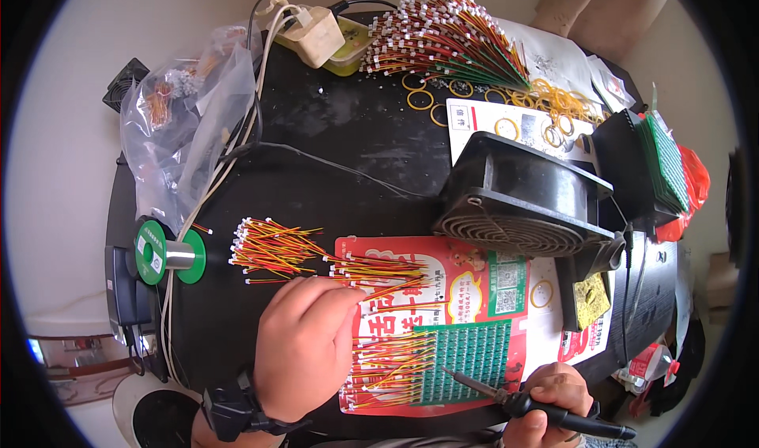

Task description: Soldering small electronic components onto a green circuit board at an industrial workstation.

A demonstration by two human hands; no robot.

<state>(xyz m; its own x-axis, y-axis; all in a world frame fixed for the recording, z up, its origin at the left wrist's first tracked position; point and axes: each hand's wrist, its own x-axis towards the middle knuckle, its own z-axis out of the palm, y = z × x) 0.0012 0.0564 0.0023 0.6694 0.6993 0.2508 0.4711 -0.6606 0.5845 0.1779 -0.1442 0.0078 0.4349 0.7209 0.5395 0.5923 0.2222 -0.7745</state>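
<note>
Beside the left hand, nearly closed, hold unclear, lay connector leads, presumably for reach; right hand gripped soldering iron, tip over circuit boards.

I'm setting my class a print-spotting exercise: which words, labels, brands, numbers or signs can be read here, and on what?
I won't quote any wording; here is where print shows.
Red and white sheet: large characters, partly covered, plus smaller print.
Green panel on it: square codes, too small to read.
White card: small characters beside a red bar.
Green solder spool: marks too small to read.
</note>
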